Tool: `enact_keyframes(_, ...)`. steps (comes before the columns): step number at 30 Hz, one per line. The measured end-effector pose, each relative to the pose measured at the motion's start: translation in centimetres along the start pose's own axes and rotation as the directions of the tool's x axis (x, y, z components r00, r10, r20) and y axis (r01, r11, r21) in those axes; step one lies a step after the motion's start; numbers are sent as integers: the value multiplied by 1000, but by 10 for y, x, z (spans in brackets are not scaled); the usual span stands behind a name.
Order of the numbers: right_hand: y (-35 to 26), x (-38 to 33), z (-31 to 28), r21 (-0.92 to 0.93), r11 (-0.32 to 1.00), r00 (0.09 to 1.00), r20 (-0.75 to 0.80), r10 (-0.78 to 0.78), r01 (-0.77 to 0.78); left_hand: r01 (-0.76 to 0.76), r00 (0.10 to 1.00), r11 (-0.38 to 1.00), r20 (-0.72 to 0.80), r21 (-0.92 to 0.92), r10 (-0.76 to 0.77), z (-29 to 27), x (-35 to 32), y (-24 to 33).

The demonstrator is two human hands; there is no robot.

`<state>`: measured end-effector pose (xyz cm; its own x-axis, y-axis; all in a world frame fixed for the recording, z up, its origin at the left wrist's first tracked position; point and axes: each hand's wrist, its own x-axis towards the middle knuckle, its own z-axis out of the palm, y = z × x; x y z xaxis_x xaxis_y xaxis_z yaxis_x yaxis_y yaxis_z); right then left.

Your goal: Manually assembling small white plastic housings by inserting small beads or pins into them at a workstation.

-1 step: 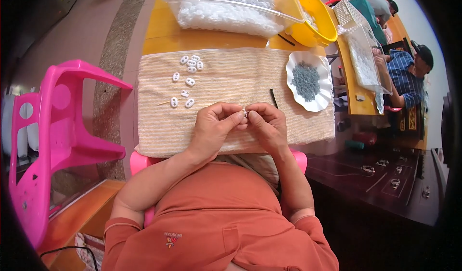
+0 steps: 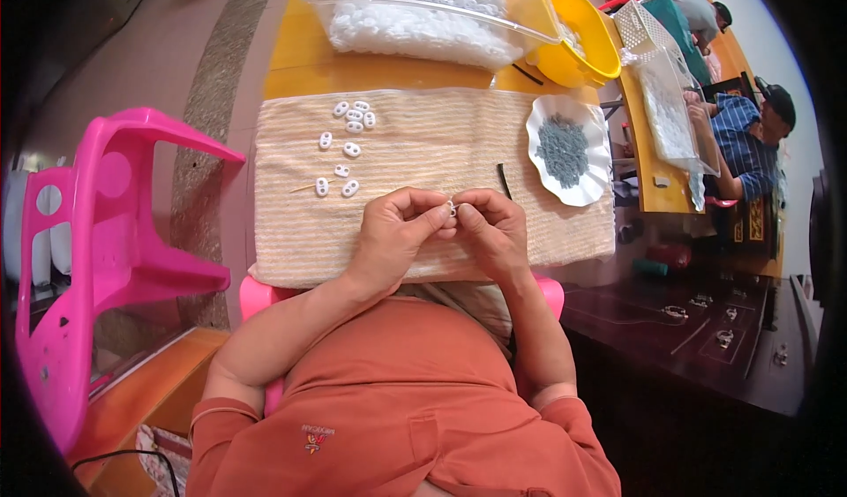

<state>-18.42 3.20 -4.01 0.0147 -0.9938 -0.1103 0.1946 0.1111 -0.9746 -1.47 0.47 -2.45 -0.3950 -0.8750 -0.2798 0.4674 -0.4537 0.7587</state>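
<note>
Left hand: fingers curled, thumb and forefinger pinched on a small white piece held between both hands. Right hand: likewise closed, fingertips meeting the left hand's on the same piece. The piece sits just above the near part of a striped beige towel; too small to tell its exact form.

Towel: spread under both hands, covering the near part of the yellow counter.

Loose white pieces: about ten small oval ones, scattered on the towel beyond and to the left of the left hand, well apart from it. A thin pale stick lies beside the nearest of them.

Short dark stick: on the towel just beyond the right hand, not touching it.

White scalloped dish: beyond and to the right of the right hand, at the towel's right edge, holding a heap of small grey bits.

Clear bag of white pieces: far beyond the hands, past the towel's far edge.

Yellow bowl: far right of that bag, beside it.

Pink plastic chair: well to the left of the left hand, on the floor.

Other people: seated far to the right at another counter.
</note>
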Motion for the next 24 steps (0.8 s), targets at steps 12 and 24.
enact_keyframes(12,-6,-3,8,-5,1000,1000,-9,4,-4,13,999,999,39,-37,-12,0,-2,-1)
enact_keyframes(24,-20,11,-6,-414,882,974,76,-213,225,-85,986,996,143,-22,87,20,-33,25)
